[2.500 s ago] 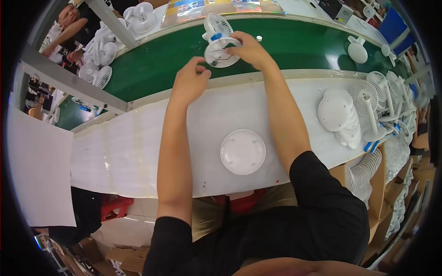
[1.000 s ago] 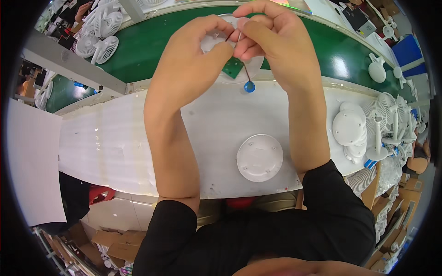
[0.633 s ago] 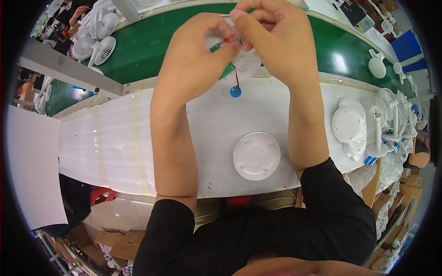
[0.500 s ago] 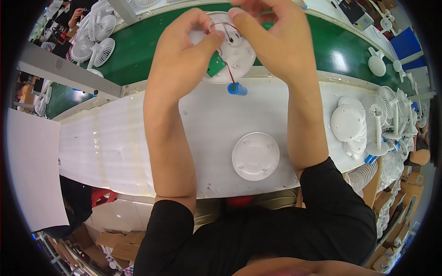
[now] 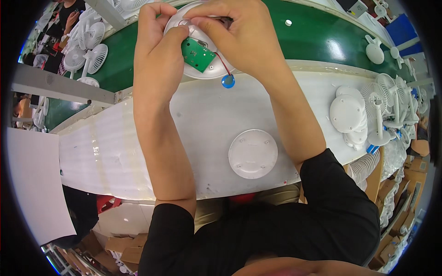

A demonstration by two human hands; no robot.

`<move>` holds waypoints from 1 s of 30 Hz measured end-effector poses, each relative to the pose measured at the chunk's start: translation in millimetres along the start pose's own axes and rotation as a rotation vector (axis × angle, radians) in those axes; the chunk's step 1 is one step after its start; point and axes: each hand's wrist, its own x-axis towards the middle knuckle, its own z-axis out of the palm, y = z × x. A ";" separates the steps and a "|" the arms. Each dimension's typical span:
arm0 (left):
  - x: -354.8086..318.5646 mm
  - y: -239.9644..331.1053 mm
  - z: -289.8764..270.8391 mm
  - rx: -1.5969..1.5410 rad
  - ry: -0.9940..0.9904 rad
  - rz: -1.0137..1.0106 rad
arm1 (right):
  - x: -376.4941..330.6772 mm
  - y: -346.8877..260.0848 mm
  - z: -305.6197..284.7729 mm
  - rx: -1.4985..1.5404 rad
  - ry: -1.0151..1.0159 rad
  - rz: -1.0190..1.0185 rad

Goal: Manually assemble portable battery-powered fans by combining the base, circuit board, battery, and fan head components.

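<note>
My left hand grips the left rim of a round white fan base, its hollow side facing me. A green circuit board sits tilted at the base, beside my left thumb. From it a red and dark wire runs to a blue cylindrical battery, end-on at the base's near edge. My right hand is over the base's far part, thumb and forefinger pinched together by a thin wire; what they hold is hidden. A round white cover plate lies on the bench nearer me.
A stack of white discs and several white fans stand at the right. Beyond the pale bench mat runs a green surface with a small white cap. A metal post stands left; a person's hand shows far left.
Both hands and the fan base have shifted left. My right hand has come down onto the base, its fingers pinching. The circuit board shows more fully; the battery has turned end-on.
</note>
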 end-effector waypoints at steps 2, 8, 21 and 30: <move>0.6 -2.1 -1.8 -0.012 -0.063 0.039 | 1.2 -2.7 -7.5 -0.109 -0.067 -0.041; 7.2 -6.6 -12.7 0.049 -0.210 0.103 | 4.8 -28.0 -19.8 -0.240 -0.068 0.157; 0.9 11.8 -19.8 0.202 -0.357 0.041 | 11.8 -29.0 -34.9 -0.086 -0.186 0.345; 14.8 1.7 -21.8 0.195 -0.167 -0.015 | 6.3 -77.6 -65.1 -0.299 0.168 0.663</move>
